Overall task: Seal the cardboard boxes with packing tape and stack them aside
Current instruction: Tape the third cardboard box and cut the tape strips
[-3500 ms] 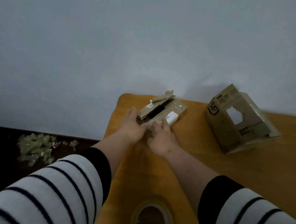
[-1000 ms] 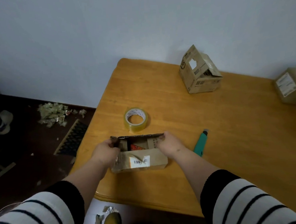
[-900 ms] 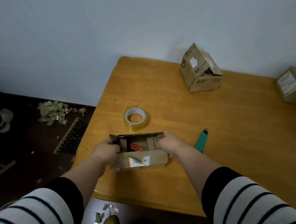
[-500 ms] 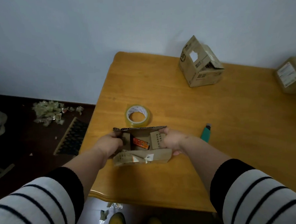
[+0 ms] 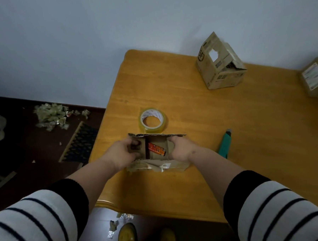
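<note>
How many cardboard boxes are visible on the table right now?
3: the open box held by both hands at the near edge, the torn box at the back, and the labelled box cut off far right.

Open cardboard box [image 5: 157,162], tape roll [image 5: 152,120] behind

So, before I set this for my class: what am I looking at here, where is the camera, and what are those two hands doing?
The single camera sits on a person's head, looking down at their own arms. No machine is involved. The left hand and right hand each grip an end flap of a small open cardboard box with an orange packet inside. On the wooden table lie a tape roll, a teal cutter, a second box and, at the right edge, a labelled box.
</note>
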A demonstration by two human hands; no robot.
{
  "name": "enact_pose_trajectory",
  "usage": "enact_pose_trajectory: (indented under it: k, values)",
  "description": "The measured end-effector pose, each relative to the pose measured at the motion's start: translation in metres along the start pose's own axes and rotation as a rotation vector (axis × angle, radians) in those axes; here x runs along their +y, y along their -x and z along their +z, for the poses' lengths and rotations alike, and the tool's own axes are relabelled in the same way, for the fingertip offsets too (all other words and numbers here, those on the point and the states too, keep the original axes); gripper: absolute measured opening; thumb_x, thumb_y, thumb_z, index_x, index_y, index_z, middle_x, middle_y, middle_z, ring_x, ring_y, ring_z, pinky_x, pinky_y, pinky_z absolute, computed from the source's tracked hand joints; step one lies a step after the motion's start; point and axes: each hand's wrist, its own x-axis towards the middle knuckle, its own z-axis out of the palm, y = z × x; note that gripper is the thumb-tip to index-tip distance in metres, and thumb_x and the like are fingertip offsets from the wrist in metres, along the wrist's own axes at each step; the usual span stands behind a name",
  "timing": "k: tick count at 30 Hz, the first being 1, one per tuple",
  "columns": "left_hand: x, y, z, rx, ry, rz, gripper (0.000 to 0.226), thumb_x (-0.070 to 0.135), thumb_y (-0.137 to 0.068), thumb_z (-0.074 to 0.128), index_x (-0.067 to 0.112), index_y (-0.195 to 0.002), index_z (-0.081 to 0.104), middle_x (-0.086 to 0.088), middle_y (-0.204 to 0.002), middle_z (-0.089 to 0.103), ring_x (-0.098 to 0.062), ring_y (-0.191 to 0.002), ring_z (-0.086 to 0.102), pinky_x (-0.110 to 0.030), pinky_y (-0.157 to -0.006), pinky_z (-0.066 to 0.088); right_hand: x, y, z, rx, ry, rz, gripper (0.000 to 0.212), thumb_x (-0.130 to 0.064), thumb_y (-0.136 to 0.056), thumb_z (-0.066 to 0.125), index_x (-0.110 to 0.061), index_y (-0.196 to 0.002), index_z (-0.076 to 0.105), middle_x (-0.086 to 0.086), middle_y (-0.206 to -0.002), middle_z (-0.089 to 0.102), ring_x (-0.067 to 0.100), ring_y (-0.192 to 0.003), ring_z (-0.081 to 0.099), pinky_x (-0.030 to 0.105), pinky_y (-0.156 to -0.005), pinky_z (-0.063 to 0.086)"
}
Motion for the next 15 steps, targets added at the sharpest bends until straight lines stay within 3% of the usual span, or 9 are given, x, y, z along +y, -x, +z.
enact_pose_trajectory:
  k: [2, 5, 8, 11, 13, 15]
  values:
    - [0.001, 0.0, -0.001, 0.051, -0.234, 0.069, 0.043, 0.029, -0.087, 0.07, 0.034, -0.128, 0.057, 0.005, -0.114, 0.037, -0.016, -0.094, 0.047, -0.024, -0.079, 0.044, -0.001, -0.003, 0.002, 0.002, 0.024, -0.004, 0.062, -0.016, -0.09, 0.053, -0.024, -0.148, 0.035, 0.003, -0.124, 0.058, 0.024, -0.109, 0.056, 0.042, -0.098, 0.048]
    - [0.011, 0.004, -0.003, 0.099, -0.459, 0.253, 0.043, 0.022, -0.092, 0.06, 0.035, -0.133, 0.057, 0.003, -0.122, 0.053, -0.021, -0.11, 0.055, -0.032, -0.089, 0.05, -0.002, -0.007, 0.002, -0.015, 0.06, 0.017, 0.066, -0.02, -0.09, 0.054, -0.031, -0.151, 0.03, -0.003, -0.121, 0.06, 0.022, -0.115, 0.053, 0.046, -0.108, 0.036]
    - [0.026, 0.006, -0.009, -0.12, -0.668, 0.335, 0.055, 0.017, -0.096, 0.049, 0.042, -0.145, 0.041, 0.003, -0.138, 0.056, -0.02, -0.121, 0.054, -0.034, -0.096, 0.049, -0.004, -0.008, 0.003, -0.023, 0.103, 0.017, 0.062, -0.025, -0.089, 0.052, -0.041, -0.147, 0.035, -0.006, -0.129, 0.057, 0.022, -0.121, 0.05, 0.046, -0.11, 0.03]
    - [0.049, 0.001, -0.01, -0.417, -1.039, 0.269, 0.074, 0.01, -0.096, 0.047, 0.048, -0.152, 0.017, -0.002, -0.139, 0.051, -0.024, -0.115, 0.055, -0.031, -0.083, 0.048, -0.005, -0.011, 0.005, -0.05, 0.177, 0.004, 0.06, -0.026, -0.089, 0.047, -0.047, -0.144, 0.037, -0.006, -0.126, 0.057, 0.021, -0.112, 0.05, 0.045, -0.108, 0.033]
    - [0.062, -0.002, -0.008, -0.521, -1.209, 0.23, 0.079, 0.009, -0.096, 0.049, 0.046, -0.154, 0.009, -0.004, -0.143, 0.047, -0.027, -0.118, 0.053, -0.032, -0.078, 0.043, -0.007, -0.013, 0.006, -0.096, 0.251, -0.034, 0.062, -0.022, -0.089, 0.04, -0.05, -0.144, 0.035, -0.007, -0.123, 0.058, 0.021, -0.105, 0.05, 0.049, -0.106, 0.038]
    - [0.066, -0.003, -0.006, -0.555, -1.293, 0.206, 0.077, 0.009, -0.096, 0.048, 0.042, -0.155, 0.009, -0.004, -0.144, 0.046, -0.028, -0.121, 0.051, -0.035, -0.081, 0.044, -0.008, -0.014, 0.005, -0.132, 0.318, -0.057, 0.065, -0.02, -0.09, 0.036, -0.049, -0.147, 0.029, -0.006, -0.131, 0.057, 0.024, -0.114, 0.052, 0.051, -0.107, 0.038]
